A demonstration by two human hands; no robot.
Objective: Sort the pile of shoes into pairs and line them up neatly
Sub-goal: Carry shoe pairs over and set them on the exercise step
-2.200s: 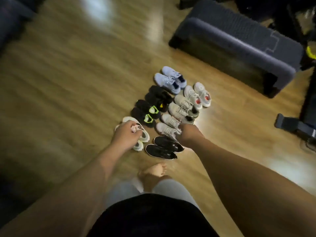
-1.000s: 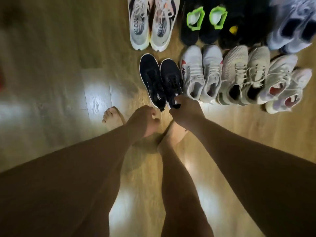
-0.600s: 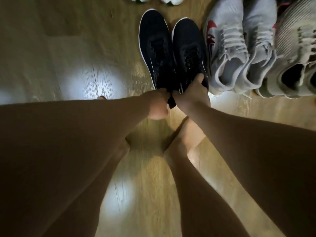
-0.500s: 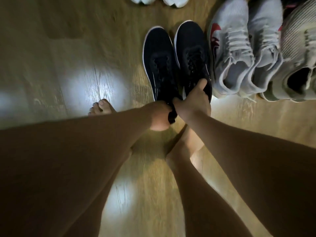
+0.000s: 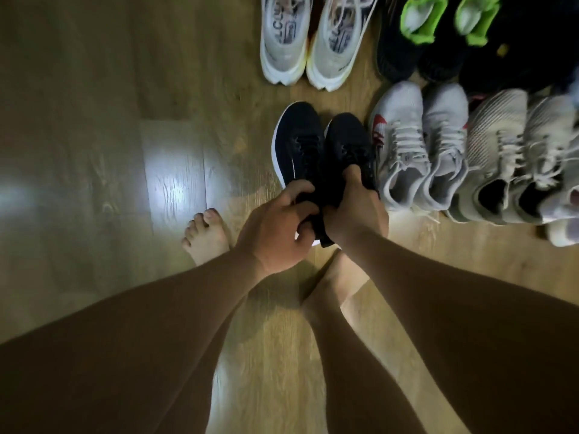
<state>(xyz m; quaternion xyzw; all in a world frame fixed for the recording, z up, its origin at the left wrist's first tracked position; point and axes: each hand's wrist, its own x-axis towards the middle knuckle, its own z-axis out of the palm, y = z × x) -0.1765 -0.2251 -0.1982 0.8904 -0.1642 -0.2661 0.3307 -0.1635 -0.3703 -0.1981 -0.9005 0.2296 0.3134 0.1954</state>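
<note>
head view: left hand [image 5: 275,228] and right hand [image 5: 354,211] each grip a black shoe's [image 5: 300,142] heel.

Black mesh sneakers [image 5: 297,145], white soles: pair, side by side, touching, toes pointing away, front row, left end; heels gripped by left hand [image 5: 275,227] and right hand [image 5: 354,214].
Pale grey lace-up sneakers [image 5: 416,142], red logo: just right of black pair, upright.
Beige ribbed knit sneakers [image 5: 513,158]: next right.
Back row: white running shoes [image 5: 313,42], yellow-edged soles; black knit shoes [image 5: 432,54], neon-green collars.
Right-edge shoes blurred.
</note>
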